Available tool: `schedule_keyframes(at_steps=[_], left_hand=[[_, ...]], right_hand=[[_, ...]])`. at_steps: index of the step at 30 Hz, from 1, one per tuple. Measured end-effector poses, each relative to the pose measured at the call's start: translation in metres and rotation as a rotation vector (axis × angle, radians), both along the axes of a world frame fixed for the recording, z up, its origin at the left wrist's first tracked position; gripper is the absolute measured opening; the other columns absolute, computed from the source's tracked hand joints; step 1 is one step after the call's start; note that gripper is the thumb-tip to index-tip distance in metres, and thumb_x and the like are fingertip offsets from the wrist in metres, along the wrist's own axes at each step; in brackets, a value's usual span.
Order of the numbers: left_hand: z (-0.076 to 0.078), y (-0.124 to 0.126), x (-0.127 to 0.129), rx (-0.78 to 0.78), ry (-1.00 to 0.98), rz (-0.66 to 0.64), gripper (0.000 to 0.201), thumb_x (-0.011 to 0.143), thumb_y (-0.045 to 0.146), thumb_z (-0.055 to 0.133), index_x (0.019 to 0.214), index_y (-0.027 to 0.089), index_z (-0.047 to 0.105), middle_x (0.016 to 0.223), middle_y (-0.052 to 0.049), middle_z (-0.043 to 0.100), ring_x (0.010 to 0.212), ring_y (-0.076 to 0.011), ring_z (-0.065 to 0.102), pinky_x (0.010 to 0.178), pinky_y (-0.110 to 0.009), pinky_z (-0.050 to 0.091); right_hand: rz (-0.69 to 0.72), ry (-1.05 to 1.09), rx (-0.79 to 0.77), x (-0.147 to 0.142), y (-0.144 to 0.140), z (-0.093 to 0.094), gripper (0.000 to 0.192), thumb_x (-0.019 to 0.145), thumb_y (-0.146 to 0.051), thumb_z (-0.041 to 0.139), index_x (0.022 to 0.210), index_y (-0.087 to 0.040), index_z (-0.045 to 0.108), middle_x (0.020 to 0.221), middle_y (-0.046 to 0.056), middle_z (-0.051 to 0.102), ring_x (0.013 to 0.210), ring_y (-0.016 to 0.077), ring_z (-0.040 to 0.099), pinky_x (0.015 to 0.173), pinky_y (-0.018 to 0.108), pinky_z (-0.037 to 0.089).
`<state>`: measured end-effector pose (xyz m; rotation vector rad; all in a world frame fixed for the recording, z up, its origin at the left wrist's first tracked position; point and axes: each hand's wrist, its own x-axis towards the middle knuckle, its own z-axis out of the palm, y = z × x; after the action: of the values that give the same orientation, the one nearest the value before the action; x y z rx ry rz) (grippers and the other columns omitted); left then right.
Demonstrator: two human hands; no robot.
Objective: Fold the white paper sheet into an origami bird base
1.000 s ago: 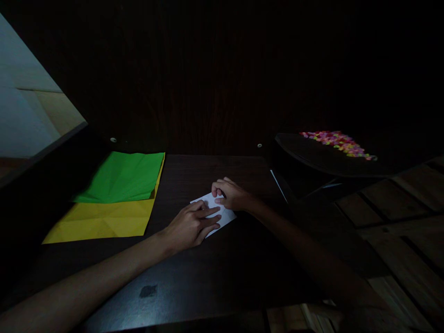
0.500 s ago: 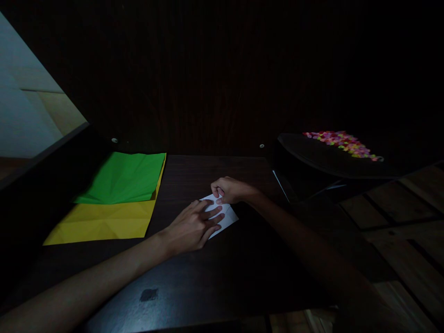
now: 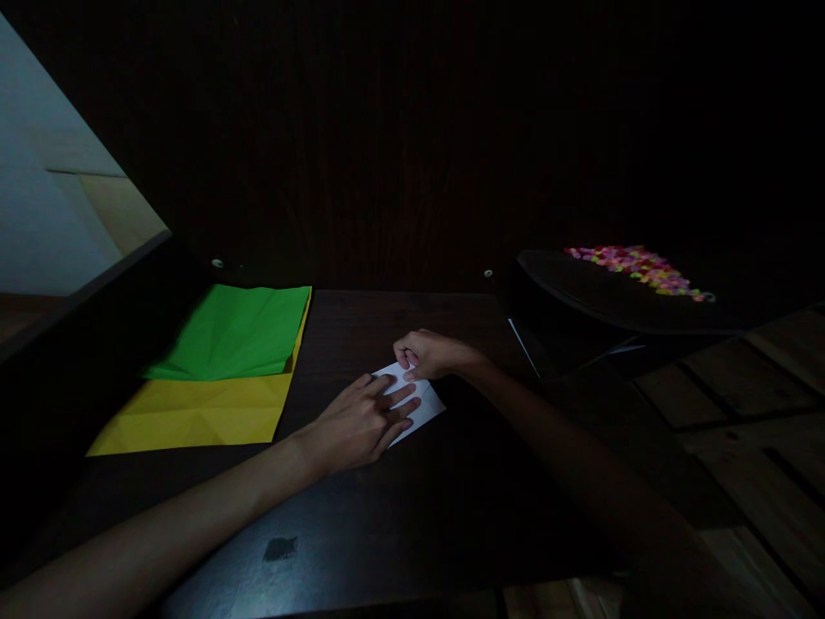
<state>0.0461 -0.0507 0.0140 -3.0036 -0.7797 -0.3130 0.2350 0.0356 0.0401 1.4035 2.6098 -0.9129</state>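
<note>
A small piece of folded white paper [image 3: 425,411] lies flat on the dark wooden table [image 3: 361,524], with a crease line running across it. My left hand [image 3: 367,421] rests on the paper from the left, its fingers spread and pressing flat. At the paper's far edge my right hand [image 3: 425,354] is curled, with thumb and fingers closed at the sheet. Exactly how much paper sits between those fingertips is hidden.
To the left, a creased green sheet [image 3: 238,331] overlaps a yellow sheet [image 3: 193,419]. A dark panel [image 3: 361,155] rises behind the table. At right, a curved dark shelf [image 3: 580,288] bears a string of small colourful pieces [image 3: 644,268].
My hands and the white paper hold almost the same pose. The whole view has shifted very slightly, and my right thumb has moved a little along the paper.
</note>
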Motion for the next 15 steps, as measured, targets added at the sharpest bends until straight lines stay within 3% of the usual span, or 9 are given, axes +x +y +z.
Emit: schedule_keyframes(at_steps=[4,6,8,11,15], left_hand=[[0.0,0.0,-0.001,0.007,-0.016,-0.008,0.037,0.1,0.034,0.042,0.132,0.022,0.057,0.137,-0.005,0.057,0.119,-0.0278,0.05,0.095,-0.043,0.041],[0.0,0.0,-0.001,0.01,-0.029,-0.013,0.037,0.1,0.033,0.042,0.133,0.023,0.056,0.137,-0.005,0.058,0.119,-0.0279,0.05,0.094,-0.042,0.041],[-0.001,0.0,-0.002,0.015,-0.035,-0.012,0.038,0.101,0.033,0.041,0.133,0.022,0.056,0.137,-0.005,0.058,0.118,-0.0281,0.05,0.093,-0.042,0.042],[-0.001,-0.001,-0.001,0.015,-0.033,-0.002,0.037,0.101,0.033,0.041,0.132,0.022,0.057,0.135,-0.005,0.059,0.117,-0.0281,0.051,0.093,-0.042,0.042],[0.0,-0.001,-0.001,0.012,-0.039,0.004,0.036,0.1,0.032,0.043,0.131,0.022,0.058,0.132,-0.006,0.061,0.119,-0.0275,0.05,0.095,-0.042,0.041]], right_hand=[[0.022,0.178,0.015,0.013,-0.004,-0.007,0.01,0.071,-0.012,0.072,0.074,-0.016,0.064,0.069,-0.002,0.058,0.064,0.0111,0.053,0.058,0.022,0.037],[0.034,0.288,0.041,0.024,-0.007,-0.01,0.007,0.076,-0.013,0.067,0.079,-0.017,0.065,0.073,-0.001,0.06,0.071,0.0133,0.055,0.066,0.024,0.041],[0.131,0.372,0.059,0.035,-0.011,-0.012,0.012,0.077,-0.018,0.07,0.088,-0.018,0.066,0.086,0.001,0.062,0.086,0.0165,0.056,0.079,0.029,0.043],[0.15,0.394,0.081,0.046,-0.017,-0.014,0.026,0.074,-0.028,0.076,0.096,-0.02,0.065,0.096,0.003,0.062,0.098,0.0203,0.053,0.086,0.033,0.041],[0.129,0.394,0.097,0.048,-0.021,-0.018,0.027,0.074,-0.028,0.077,0.096,-0.02,0.064,0.099,0.003,0.061,0.098,0.0212,0.052,0.085,0.034,0.04]])
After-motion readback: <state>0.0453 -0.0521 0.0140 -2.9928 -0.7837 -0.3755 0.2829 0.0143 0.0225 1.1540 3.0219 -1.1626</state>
